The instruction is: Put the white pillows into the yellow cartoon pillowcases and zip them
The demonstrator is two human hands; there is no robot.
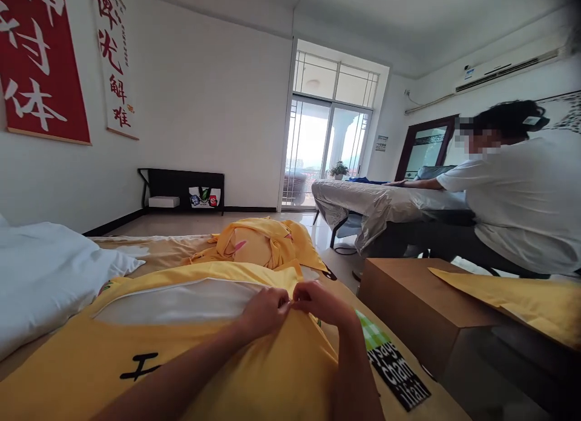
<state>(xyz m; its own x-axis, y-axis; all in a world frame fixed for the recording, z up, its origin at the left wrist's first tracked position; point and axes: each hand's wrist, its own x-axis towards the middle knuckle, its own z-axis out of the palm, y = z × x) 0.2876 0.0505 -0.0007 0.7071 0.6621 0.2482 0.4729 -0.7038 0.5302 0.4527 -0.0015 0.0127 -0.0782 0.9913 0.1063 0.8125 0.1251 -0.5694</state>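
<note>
A yellow pillowcase (pixel 190 342) with black lettering is spread in front of me. A long slit along its far side gapes, and the white pillow (pixel 181 301) inside shows through. My left hand (pixel 267 309) pinches the edge at the slit's right end. Right beside it, my right hand (pixel 318 301) pinches the same edge, the fingertips of both hands nearly touching. Any zip pull between the fingers is too small to make out. Just beyond the pillowcase lies a crumpled heap of yellow fabric (pixel 254 242).
Plump white pillows or bedding (pixel 49 282) lie at left. On the right stands a cardboard box (pixel 408 294) with yellow fabric (pixel 521 303) over it. Behind it, a person in a white shirt (pixel 526 191) leans over a plastic-covered table (pixel 385 197). A low black shelf (pixel 181 182) stands against the wall.
</note>
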